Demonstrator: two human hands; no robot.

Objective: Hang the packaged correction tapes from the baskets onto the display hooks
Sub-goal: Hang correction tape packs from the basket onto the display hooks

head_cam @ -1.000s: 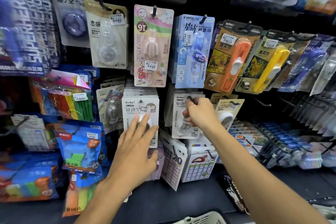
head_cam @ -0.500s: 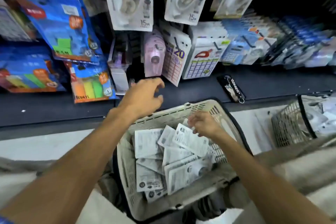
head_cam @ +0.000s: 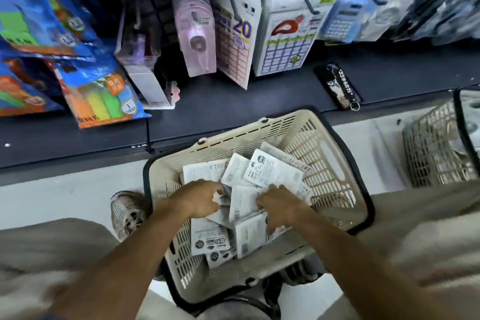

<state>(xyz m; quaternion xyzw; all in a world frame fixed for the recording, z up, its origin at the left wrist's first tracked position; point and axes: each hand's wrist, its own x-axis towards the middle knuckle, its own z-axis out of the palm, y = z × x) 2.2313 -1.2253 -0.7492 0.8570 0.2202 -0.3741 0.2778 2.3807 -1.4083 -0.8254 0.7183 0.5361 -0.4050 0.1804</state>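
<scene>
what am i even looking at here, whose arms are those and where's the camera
No machine here: a person wears one camera on the head, so you look down their own arms. The left hand and right hand are both down in a cream plastic basket, sorting through white packaged correction tapes. Whether either hand actually grips a pack is too blurred to tell. Above is a dark shelf with stationery packs hanging on hooks. A second basket stands on the right.
</scene>
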